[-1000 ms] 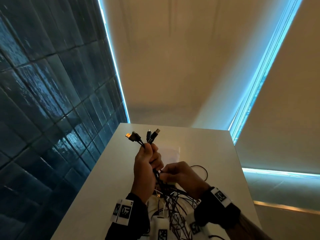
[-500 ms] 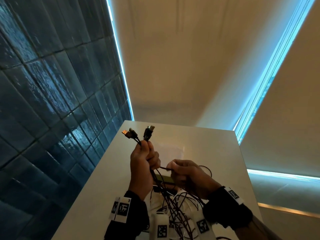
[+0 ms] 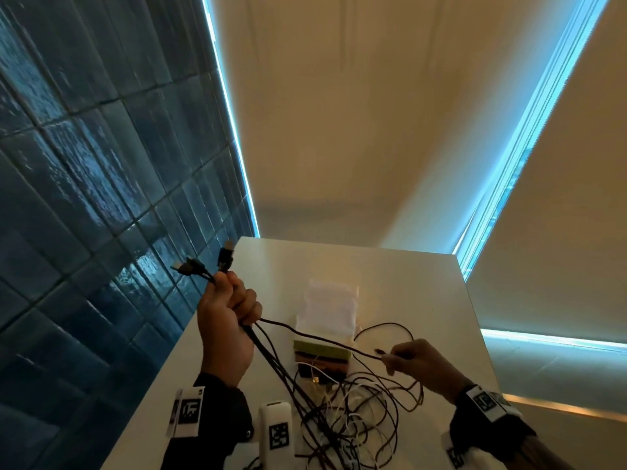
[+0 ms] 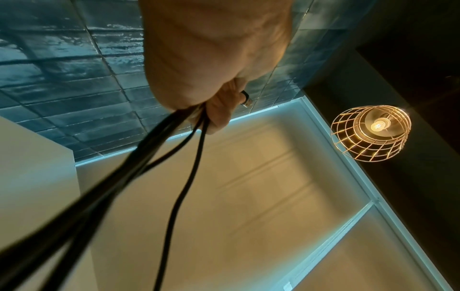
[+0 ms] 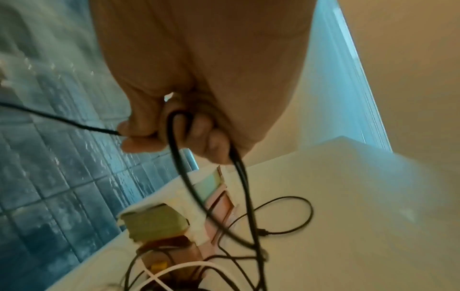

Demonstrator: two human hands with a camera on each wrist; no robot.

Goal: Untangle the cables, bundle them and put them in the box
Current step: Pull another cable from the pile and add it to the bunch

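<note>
- Desk [image 3: 407, 300], white, runs from the near edge to a far edge against the wall; its left edge lies along blue tiles [image 3: 84, 164], and its far right part is bare.
- Box [image 3: 330, 308], open, stands mid-desk beyond the hands, with green and brown pieces at its near end.
- Cables [image 3: 339, 418], black and white, lie in a loose tangle on the near desk, some loops reaching up to both hands.
- Left hand [image 3: 225, 320] is raised above the desk's left edge, fist upright, its grip closed round a bunch of black cables; the plugs [image 3: 207, 262] stick out above the fist.
- Right hand [image 3: 417, 359] is held lower, out to the right over the desk, well apart from the left; thumb and forefinger pinch one black cable [image 3: 305, 334] that spans from fist to fingers.
</note>
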